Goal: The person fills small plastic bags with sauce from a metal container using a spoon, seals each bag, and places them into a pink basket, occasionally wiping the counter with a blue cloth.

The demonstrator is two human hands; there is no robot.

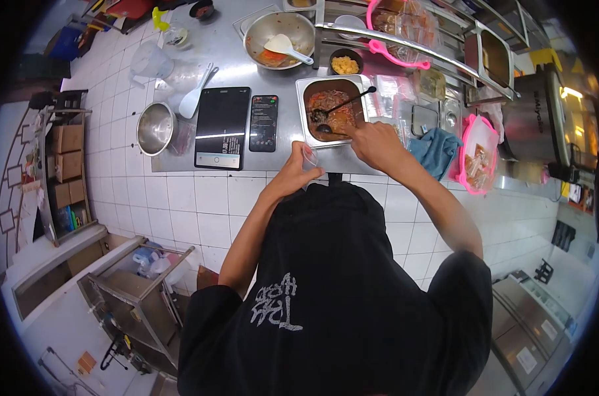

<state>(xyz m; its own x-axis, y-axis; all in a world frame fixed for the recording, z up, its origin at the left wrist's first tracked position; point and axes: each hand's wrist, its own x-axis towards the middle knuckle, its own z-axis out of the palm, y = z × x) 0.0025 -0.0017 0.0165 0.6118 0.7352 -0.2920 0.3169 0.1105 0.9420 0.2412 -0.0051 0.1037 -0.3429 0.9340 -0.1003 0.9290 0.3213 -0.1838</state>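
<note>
My left hand (291, 174) is closed on a small clear plastic bag (310, 157), held with its mouth open just in front of a steel food pan (302, 109). The pan holds a reddish-brown chunky sauce (342, 99). My right hand (377, 146) is closed on the handle of a dark ladle (324, 129), whose bowl sits in the sauce near the pan's front. A second black ladle (346, 102) lies across the pan, its handle end over the far right rim. My fingers hide part of the first ladle's handle.
Left of the pan lie a phone (263, 124), a tablet (221, 129) and a steel bowl (156, 129). Behind stand a wok (260, 36) with a white spatula (283, 46) and a black bowl of yellow food (345, 64). A blue cloth (435, 153) and pink-rimmed basket (470, 158) are right.
</note>
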